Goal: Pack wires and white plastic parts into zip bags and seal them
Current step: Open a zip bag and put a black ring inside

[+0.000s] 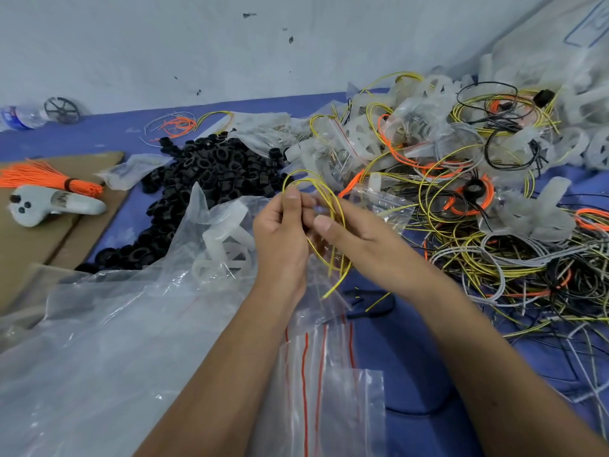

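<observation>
A looped yellow wire [329,196] is held up in the middle of the view. My left hand [283,235] pinches the loop near its top, and my right hand [356,232] grips it from the right, thumb forward. The wire's loose ends hang down below the hands. Under my forearms lies a stack of clear zip bags with red seal lines [323,367]. A white plastic part [224,245] sits inside a large clear plastic bag at the left of my hands. Packed small bags with wires and white parts [379,133] are heaped behind.
A tangle of yellow, black, grey and orange wires [494,252] covers the blue table at the right. A heap of black rings [211,173] lies left of centre. On cardboard at the left lie an orange wire bundle [49,179] and a white controller [49,206]. A bottle [19,117] stands far left.
</observation>
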{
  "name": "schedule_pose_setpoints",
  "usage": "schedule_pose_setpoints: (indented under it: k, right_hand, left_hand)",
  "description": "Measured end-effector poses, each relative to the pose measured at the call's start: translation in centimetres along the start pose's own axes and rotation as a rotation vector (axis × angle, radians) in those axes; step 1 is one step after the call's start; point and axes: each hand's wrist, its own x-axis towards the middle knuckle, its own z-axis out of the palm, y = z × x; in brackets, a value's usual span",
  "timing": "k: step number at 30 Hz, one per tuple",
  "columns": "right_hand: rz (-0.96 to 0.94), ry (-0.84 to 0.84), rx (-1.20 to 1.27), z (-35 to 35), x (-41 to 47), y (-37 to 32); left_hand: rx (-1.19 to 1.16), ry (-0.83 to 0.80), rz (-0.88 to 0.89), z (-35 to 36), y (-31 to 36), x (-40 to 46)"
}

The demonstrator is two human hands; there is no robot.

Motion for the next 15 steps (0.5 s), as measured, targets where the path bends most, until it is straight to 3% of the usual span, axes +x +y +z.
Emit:
schedule_pose_setpoints:
  k: [2,6,15]
  right_hand:
    - [0.003,-0.059,-0.007,0.0,0.0,0.0]
    - [0.004,0.009,-0.038,-0.5,0.0,0.7]
    - [0.125,0.385,-0.008,-2.5,0.0,0.4]
  left_hand:
    - [0.011,0.044,0.058,0.0,0.0,0.0]
    - [0.04,0.119,0.076,-0.3,-0.1,0.2]
    - [0.231,0.052,0.087,-0.8,-0.1,0.3]
